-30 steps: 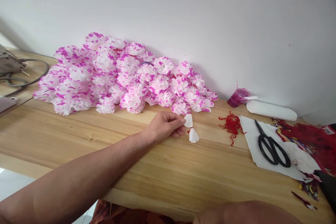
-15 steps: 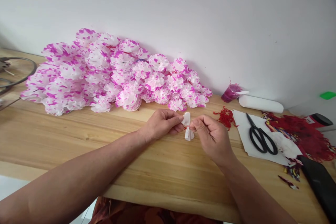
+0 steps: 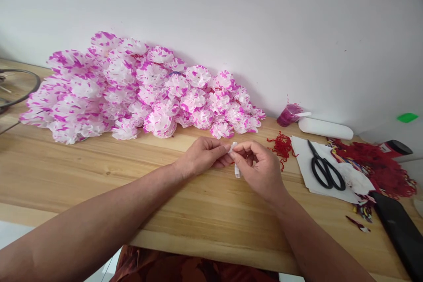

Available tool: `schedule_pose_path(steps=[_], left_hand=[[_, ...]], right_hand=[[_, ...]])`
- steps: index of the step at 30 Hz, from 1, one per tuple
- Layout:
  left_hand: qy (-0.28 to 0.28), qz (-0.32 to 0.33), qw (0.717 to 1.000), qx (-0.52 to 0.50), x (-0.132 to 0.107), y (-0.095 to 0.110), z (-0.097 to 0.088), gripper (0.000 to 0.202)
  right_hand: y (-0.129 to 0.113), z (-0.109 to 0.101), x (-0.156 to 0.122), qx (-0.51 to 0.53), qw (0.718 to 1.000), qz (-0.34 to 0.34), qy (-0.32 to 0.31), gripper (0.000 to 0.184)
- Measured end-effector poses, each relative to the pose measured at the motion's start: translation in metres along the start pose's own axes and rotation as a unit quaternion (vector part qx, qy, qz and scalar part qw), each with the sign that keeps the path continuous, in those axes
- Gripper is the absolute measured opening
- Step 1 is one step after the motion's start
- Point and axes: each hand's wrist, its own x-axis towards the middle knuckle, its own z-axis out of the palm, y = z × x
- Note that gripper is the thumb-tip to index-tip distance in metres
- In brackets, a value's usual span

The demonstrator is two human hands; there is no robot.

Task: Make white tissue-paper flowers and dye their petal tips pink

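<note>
A small strip of white folded tissue paper stands between my two hands, above the wooden table. My left hand is closed in a pinch on its left side. From the right, my right hand pinches the same paper near its middle, its fingertips close to the left ones. A bit of red yarn shows beside the left fingertips; the rest of it is hidden. Behind my hands lies a large heap of white tissue paper flowers with magenta tips.
Black-handled scissors rest on white paper sheets at the right. Near them lie red yarn pieces, a dark red yarn pile, a magenta cup, a white roll and a black phone. A cable curls at far left.
My right hand has moved left, closing onto the white paper and covering its middle. The paper's spread lower end now looks narrower. The view has shifted slightly.
</note>
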Motion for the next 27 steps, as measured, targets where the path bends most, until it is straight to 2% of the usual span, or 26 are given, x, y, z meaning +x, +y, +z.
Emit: schedule_pose_path(steps=[13,19,21,27], left_hand=[[0.009,-0.012,1.000,-0.007,-0.0009,-0.0004,-0.0006,0.034],[0.015,-0.009,1.000,-0.016,-0.0011,0.0000,-0.0001,0.036],[0.012,-0.009,1.000,-0.015,-0.0007,-0.0005,-0.0002,0.035],[0.029,0.005,0.999,-0.017,0.0000,-0.0002,-0.0013,0.033]], right_hand=[[0.0014,-0.0002,0.0002,-0.020,1.000,0.003,0.000,0.010],[0.0000,-0.0010,-0.0014,-0.035,0.997,-0.044,0.050,0.007],[0.0001,-0.0009,-0.0021,-0.036,0.997,-0.051,0.047,0.007],[0.0044,-0.0015,0.0010,-0.011,0.999,-0.026,0.038,0.009]])
